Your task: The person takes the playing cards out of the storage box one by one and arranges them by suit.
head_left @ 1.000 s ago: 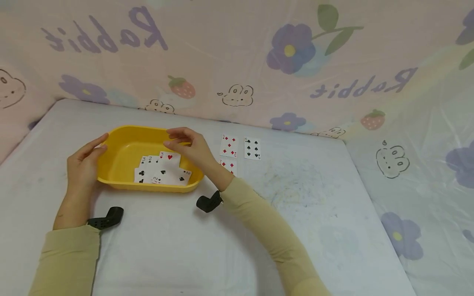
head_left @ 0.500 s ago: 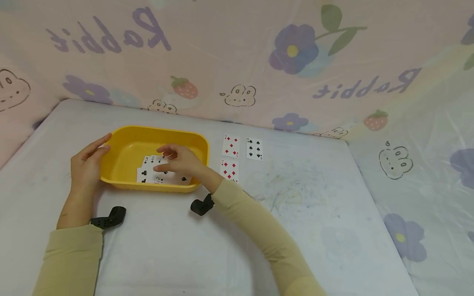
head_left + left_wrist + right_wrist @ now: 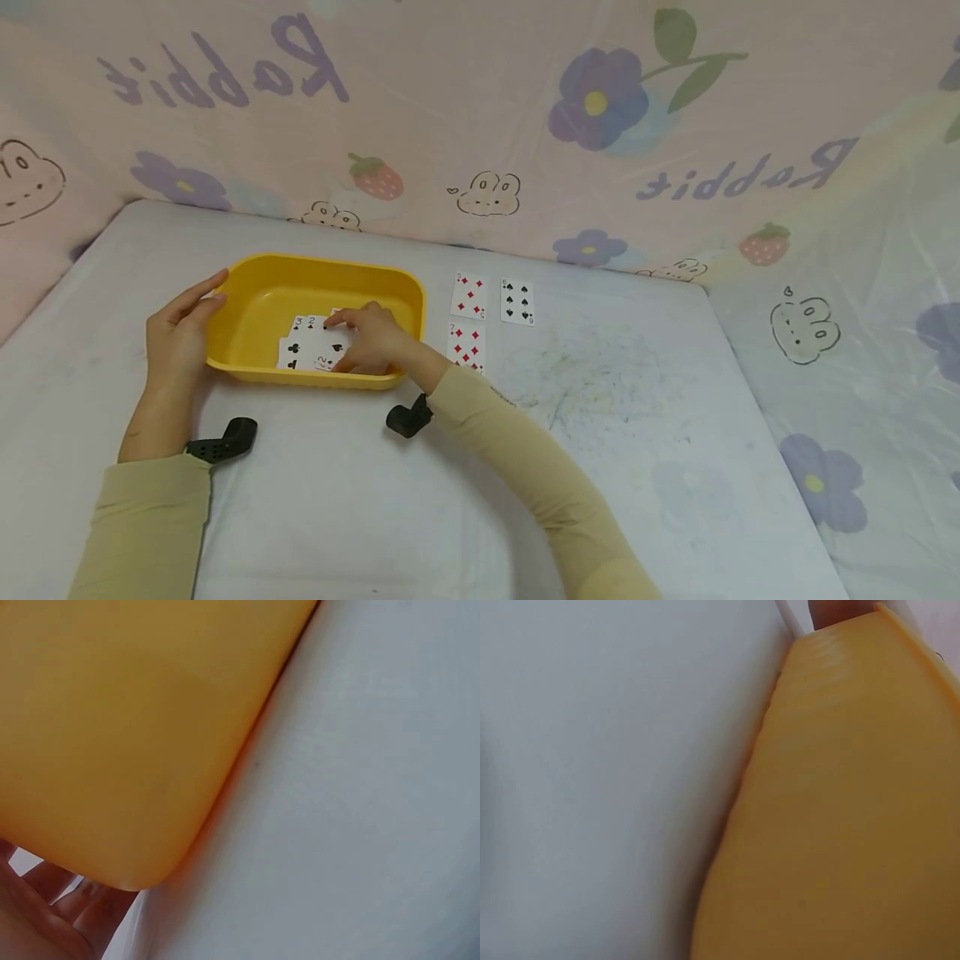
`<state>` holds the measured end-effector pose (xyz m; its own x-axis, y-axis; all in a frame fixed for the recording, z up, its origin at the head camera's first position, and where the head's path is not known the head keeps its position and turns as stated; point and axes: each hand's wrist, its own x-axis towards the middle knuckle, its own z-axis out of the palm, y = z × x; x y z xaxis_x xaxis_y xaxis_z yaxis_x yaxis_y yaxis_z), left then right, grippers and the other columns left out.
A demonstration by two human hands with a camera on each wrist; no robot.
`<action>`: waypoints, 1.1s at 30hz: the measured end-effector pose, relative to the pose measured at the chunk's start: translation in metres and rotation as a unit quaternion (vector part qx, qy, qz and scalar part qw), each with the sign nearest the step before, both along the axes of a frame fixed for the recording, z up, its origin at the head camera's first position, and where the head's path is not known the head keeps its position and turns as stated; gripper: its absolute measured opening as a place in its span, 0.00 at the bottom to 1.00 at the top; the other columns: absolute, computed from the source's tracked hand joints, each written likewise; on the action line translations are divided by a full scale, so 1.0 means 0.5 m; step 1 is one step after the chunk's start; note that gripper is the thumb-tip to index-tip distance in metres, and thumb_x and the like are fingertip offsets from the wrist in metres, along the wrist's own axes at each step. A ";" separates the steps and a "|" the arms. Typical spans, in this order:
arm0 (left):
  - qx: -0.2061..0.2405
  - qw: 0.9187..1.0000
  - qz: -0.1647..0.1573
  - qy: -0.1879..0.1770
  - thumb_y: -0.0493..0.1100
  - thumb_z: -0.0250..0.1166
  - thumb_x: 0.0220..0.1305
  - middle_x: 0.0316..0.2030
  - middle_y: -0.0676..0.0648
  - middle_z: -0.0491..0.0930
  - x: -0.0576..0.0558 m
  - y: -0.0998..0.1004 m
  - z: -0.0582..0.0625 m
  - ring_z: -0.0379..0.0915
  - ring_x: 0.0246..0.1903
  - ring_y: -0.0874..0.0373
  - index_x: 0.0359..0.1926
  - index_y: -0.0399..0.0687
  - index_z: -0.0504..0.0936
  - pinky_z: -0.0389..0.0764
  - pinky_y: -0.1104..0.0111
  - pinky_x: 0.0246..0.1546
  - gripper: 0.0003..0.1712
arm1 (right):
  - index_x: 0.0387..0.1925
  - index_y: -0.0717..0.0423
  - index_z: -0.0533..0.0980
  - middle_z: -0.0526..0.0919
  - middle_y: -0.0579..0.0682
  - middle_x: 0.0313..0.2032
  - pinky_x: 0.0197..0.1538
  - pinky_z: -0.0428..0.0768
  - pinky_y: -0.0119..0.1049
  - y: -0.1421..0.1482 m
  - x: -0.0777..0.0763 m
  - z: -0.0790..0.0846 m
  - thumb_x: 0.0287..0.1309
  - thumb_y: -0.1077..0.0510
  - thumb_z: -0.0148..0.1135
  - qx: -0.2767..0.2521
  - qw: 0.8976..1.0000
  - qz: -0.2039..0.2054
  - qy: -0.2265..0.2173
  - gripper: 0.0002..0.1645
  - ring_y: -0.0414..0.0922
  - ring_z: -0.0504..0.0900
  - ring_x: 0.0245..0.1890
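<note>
My left hand [image 3: 174, 342] grips the left end of a yellow plastic basin [image 3: 300, 379], thumb at the rim and fingers along the outside. Several overlapping playing cards [image 3: 296, 352] lie face up inside, towards the front wall. Over them reaches my right hand [image 3: 377, 342], thumb and index finger spread apart with their tips at the cards; it covers part of the pile. The left wrist view shows the basin's outer wall [image 3: 150, 735] with left-hand fingers beneath its corner. In the right wrist view the basin's side [image 3: 840, 795] hides the right hand.
Right of the basin, a five of diamonds [image 3: 469, 296], a six of spades [image 3: 517, 302] and a seven of diamonds [image 3: 467, 345] lie face up on the white table [image 3: 330, 500]. A printed curtain [image 3: 420, 100] hangs behind the table.
My right hand has left the basin's right rim and lowered into the basin onto the cards, its fingertips now at the pile. The left hand keeps its grip on the basin.
</note>
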<state>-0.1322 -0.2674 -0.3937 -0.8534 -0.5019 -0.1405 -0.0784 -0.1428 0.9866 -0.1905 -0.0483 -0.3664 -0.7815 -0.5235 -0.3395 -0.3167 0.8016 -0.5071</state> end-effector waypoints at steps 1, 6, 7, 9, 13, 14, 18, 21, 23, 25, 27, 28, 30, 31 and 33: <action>0.002 1.000 0.002 0.001 0.45 0.63 0.64 0.44 0.69 0.81 0.000 0.001 0.000 0.66 0.55 0.69 0.55 0.58 0.82 0.67 0.90 0.51 0.18 | 0.60 0.38 0.74 0.72 0.47 0.56 0.49 0.67 0.28 -0.001 0.001 0.000 0.44 0.51 0.76 0.015 1.000 -0.001 0.006 0.38 0.43 0.65 0.53; -0.003 1.000 0.005 0.000 0.45 0.63 0.64 0.43 0.70 0.81 -0.001 0.002 0.001 0.66 0.53 0.70 0.55 0.59 0.82 0.66 0.90 0.50 0.18 | 0.55 0.38 0.73 0.68 0.46 0.56 0.50 0.70 0.29 -0.005 0.006 -0.005 0.44 0.55 0.76 0.043 0.999 -0.023 0.011 0.34 0.43 0.65 0.52; -0.003 1.000 0.006 0.000 0.45 0.63 0.64 0.43 0.70 0.81 -0.001 0.002 0.001 0.67 0.53 0.71 0.55 0.58 0.82 0.67 0.90 0.50 0.18 | 0.54 0.38 0.73 0.68 0.46 0.55 0.49 0.70 0.30 -0.005 0.006 -0.005 0.44 0.56 0.76 0.043 0.999 -0.028 0.009 0.33 0.43 0.65 0.52; -0.004 1.000 0.005 -0.001 0.45 0.63 0.64 0.43 0.70 0.81 -0.001 0.003 0.001 0.66 0.52 0.71 0.55 0.59 0.82 0.67 0.90 0.50 0.18 | 0.52 0.38 0.72 0.68 0.46 0.54 0.47 0.71 0.29 -0.003 0.005 -0.005 0.44 0.56 0.76 0.042 0.998 -0.040 0.006 0.33 0.44 0.65 0.51; -0.006 1.000 0.007 -0.004 0.45 0.63 0.65 0.45 0.69 0.80 -0.002 0.003 0.001 0.67 0.52 0.71 0.55 0.59 0.82 0.67 0.90 0.50 0.18 | 0.49 0.39 0.69 0.70 0.47 0.51 0.37 0.72 0.27 0.001 -0.001 -0.006 0.42 0.55 0.78 0.022 0.996 -0.084 -0.007 0.34 0.43 0.66 0.48; -0.007 1.000 0.008 -0.007 0.45 0.63 0.65 0.45 0.69 0.80 -0.002 0.003 0.001 0.66 0.52 0.71 0.55 0.59 0.82 0.67 0.90 0.50 0.18 | 0.49 0.40 0.69 0.70 0.47 0.51 0.35 0.73 0.26 0.003 -0.003 -0.006 0.42 0.55 0.78 0.012 0.995 -0.094 -0.011 0.33 0.43 0.67 0.46; -0.002 1.000 0.009 -0.009 0.46 0.63 0.65 0.47 0.68 0.80 -0.002 0.002 0.001 0.65 0.55 0.69 0.55 0.59 0.82 0.65 0.90 0.52 0.18 | 0.49 0.43 0.69 0.75 0.47 0.52 0.32 0.72 0.26 0.006 -0.009 -0.006 0.48 0.57 0.74 -0.031 0.993 -0.110 -0.020 0.29 0.42 0.71 0.42; 0.000 1.000 0.008 -0.008 0.46 0.63 0.65 0.47 0.69 0.80 -0.002 0.003 0.001 0.65 0.56 0.68 0.56 0.59 0.81 0.66 0.90 0.52 0.18 | 0.48 0.46 0.70 0.78 0.48 0.48 0.34 0.72 0.26 0.006 -0.012 -0.005 0.51 0.58 0.72 -0.064 0.989 -0.134 -0.013 0.24 0.42 0.72 0.40; -0.001 1.000 0.008 -0.010 0.45 0.63 0.65 0.47 0.68 0.80 -0.003 0.003 0.002 0.65 0.57 0.68 0.56 0.59 0.81 0.66 0.90 0.53 0.18 | 0.48 0.48 0.71 0.78 0.49 0.44 0.34 0.74 0.25 0.005 -0.013 -0.002 0.53 0.58 0.70 -0.092 0.982 -0.163 -0.006 0.21 0.43 0.73 0.38; -0.006 1.000 0.007 -0.015 0.46 0.62 0.65 0.49 0.68 0.80 -0.002 0.003 0.002 0.63 0.59 0.68 0.56 0.60 0.81 0.64 0.90 0.54 0.18 | 0.49 0.49 0.71 0.77 0.47 0.40 0.34 0.75 0.25 0.004 -0.014 -0.001 0.56 0.58 0.68 -0.120 0.974 -0.192 0.001 0.20 0.42 0.73 0.37; -0.008 1.000 0.008 -0.019 0.46 0.62 0.66 0.50 0.68 0.79 -0.002 0.003 0.002 0.62 0.61 0.68 0.57 0.60 0.80 0.63 0.89 0.57 0.18 | 0.50 0.50 0.71 0.76 0.47 0.38 0.34 0.75 0.24 0.004 -0.014 0.001 0.59 0.59 0.65 -0.154 0.965 -0.213 0.004 0.19 0.42 0.73 0.36; -0.005 1.000 0.009 -0.019 0.46 0.62 0.66 0.50 0.68 0.79 -0.002 0.003 0.002 0.62 0.61 0.67 0.57 0.60 0.80 0.62 0.89 0.57 0.18 | 0.51 0.50 0.71 0.76 0.47 0.38 0.34 0.75 0.24 0.004 -0.014 0.002 0.59 0.60 0.64 -0.169 0.961 -0.220 0.005 0.18 0.41 0.73 0.35; -0.002 1.000 0.010 -0.018 0.46 0.62 0.65 0.48 0.68 0.80 -0.003 0.002 0.002 0.62 0.61 0.68 0.57 0.60 0.80 0.63 0.88 0.58 0.18 | 0.51 0.50 0.71 0.76 0.47 0.38 0.35 0.75 0.24 0.006 -0.014 0.003 0.60 0.61 0.63 -0.203 0.952 -0.230 0.010 0.18 0.40 0.74 0.34; 0.000 1.000 0.010 -0.017 0.46 0.62 0.65 0.47 0.68 0.80 -0.003 0.002 0.002 0.63 0.61 0.68 0.57 0.60 0.81 0.63 0.89 0.57 0.19 | 0.51 0.51 0.72 0.76 0.48 0.38 0.35 0.75 0.24 0.007 -0.014 0.003 0.60 0.62 0.63 -0.225 0.946 -0.233 0.013 0.18 0.40 0.74 0.34; 0.001 1.000 0.010 -0.015 0.46 0.63 0.65 0.46 0.69 0.80 -0.002 0.001 0.002 0.63 0.60 0.68 0.56 0.59 0.81 0.64 0.89 0.55 0.19 | 0.50 0.52 0.73 0.77 0.48 0.39 0.35 0.76 0.24 0.010 -0.014 0.005 0.61 0.63 0.62 -0.264 0.935 -0.236 0.020 0.16 0.40 0.75 0.33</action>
